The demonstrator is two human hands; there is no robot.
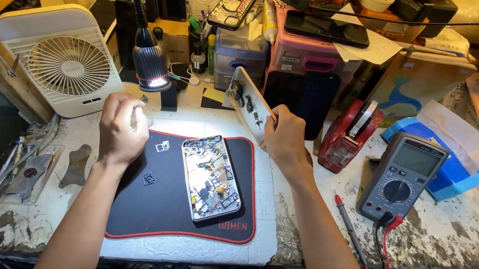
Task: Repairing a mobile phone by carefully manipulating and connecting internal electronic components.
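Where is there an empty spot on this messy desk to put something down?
The black mat is bare left of the opened phone, below the left hand. A bare strip of bench lies right of the multimeter. The back is crowded: fan, lamp, storage boxes, tape dispenser. The right hand holds a back cover.

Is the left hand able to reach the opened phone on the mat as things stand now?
Probably yes. The left hand hovers just beside the phone, and nothing lies on the mat between them. It may hold something small, which is hard to tell.

Grey multimeter screen (416,159) right; dark phone screen (326,29) atop pink box (304,55).
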